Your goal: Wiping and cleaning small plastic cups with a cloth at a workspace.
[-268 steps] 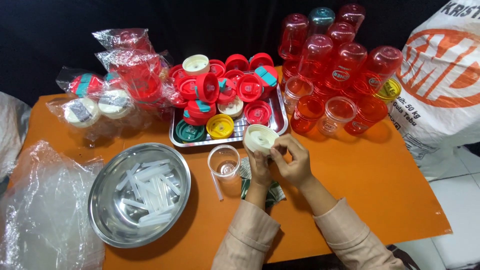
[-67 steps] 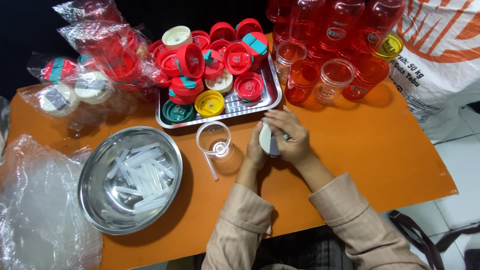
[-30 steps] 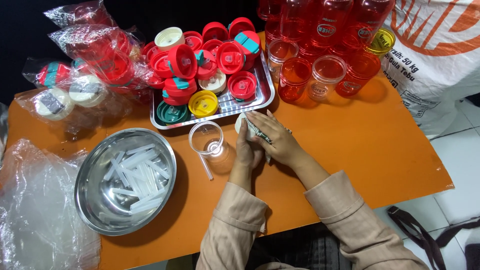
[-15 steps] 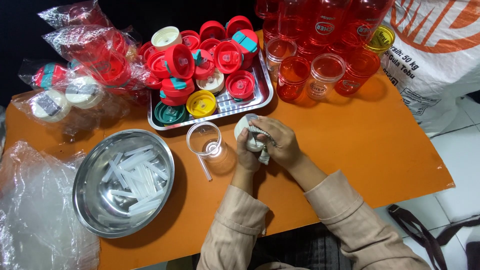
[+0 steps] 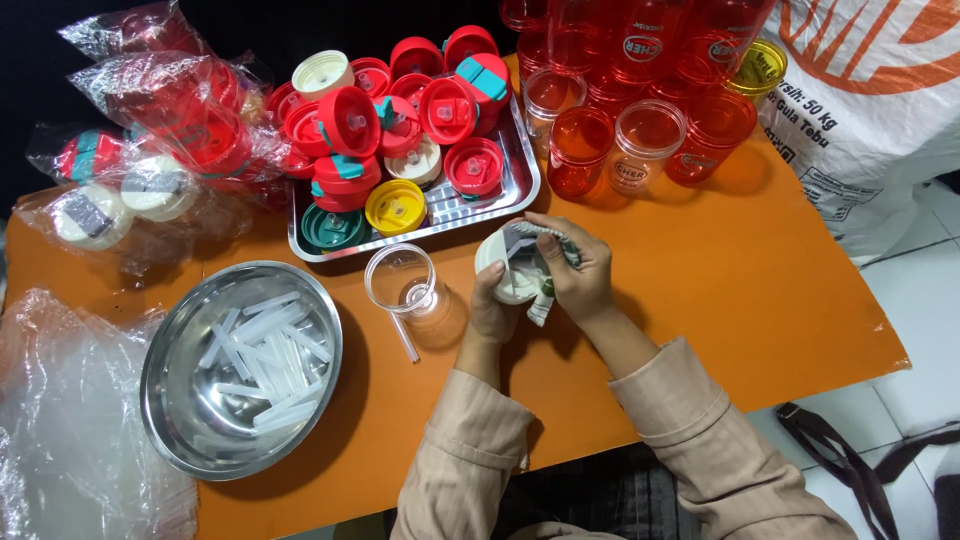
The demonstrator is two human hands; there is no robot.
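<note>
My left hand (image 5: 492,312) holds a white round lid (image 5: 506,270) over the orange table (image 5: 760,290), just in front of the steel tray (image 5: 520,190). My right hand (image 5: 580,275) presses a grey-green cloth (image 5: 535,262) into the lid's inside. A clear plastic cup (image 5: 403,280) stands just left of my hands, with a clear straw (image 5: 404,338) lying beside it.
The tray holds several red, white, yellow and teal lids (image 5: 400,120). Red translucent bottles (image 5: 640,100) crowd the back right beside a white sack (image 5: 880,110). A steel bowl of clear straws (image 5: 245,365) sits at the left, with bagged lids (image 5: 150,130) and loose plastic wrap (image 5: 70,420).
The lid and both hands shifted slightly toward the tray; the cloth now sits inside the lid, worked by my right hand. The rest of the table is unchanged.
</note>
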